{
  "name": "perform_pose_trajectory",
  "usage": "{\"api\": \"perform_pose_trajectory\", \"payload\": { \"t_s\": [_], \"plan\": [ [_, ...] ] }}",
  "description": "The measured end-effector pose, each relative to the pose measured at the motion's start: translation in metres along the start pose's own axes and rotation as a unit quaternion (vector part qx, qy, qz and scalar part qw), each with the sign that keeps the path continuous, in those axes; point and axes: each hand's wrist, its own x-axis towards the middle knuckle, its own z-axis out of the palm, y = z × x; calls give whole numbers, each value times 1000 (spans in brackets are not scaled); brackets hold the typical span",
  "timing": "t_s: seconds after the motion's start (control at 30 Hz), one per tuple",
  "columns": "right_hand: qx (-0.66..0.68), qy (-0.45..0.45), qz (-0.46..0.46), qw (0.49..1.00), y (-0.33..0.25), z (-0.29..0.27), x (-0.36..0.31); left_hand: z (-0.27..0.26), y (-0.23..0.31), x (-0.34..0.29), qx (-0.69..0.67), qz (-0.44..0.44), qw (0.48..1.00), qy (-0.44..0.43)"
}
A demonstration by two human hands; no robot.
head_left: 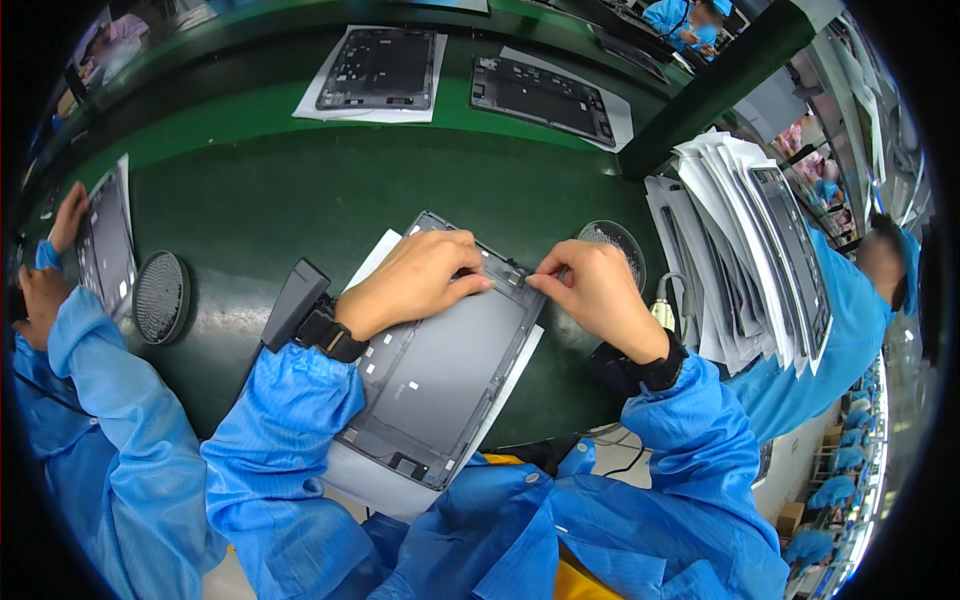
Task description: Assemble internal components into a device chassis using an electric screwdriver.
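A dark grey tablet back housing (440, 390) lies inner side up and slanted before me, on white paper (365, 478) that overhangs the table's near edge. My left hand (415, 278) rests across its upper left part, thumb and curled forefinger close together over the inner face. Whatever may be between those fingertips is too small to tell. At the housing's far right corner, my right hand (590, 290) makes a pinch with thumb and forefinger. The fingertips hide what they hold, if anything. Small white pieces dot the housing's inside. Black straps circle both wrists, with a dark box (297, 305) on the left one.
Round textured dishes stand left (161, 297) and right (612, 240). Housings on paper lie on the far ledge (380, 68) (540, 98). A tall stack of paper and housings (735, 260) stands right, beside a green post (720, 85). At left, a co-worker's hands (70, 217) touch another housing (108, 240).
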Motion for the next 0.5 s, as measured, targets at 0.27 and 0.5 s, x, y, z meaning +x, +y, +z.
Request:
{"api": "perform_pose_trajectory", "payload": {
  "t_s": [0.27,0.5],
  "plan": [
    [-119,29,-73,990,-4,24,3,7,-6,2,-21,-6,998,61],
    [-170,57,-98,979,-2,31,3,15,-9,12,20,-11,996,83]
  ]
}}
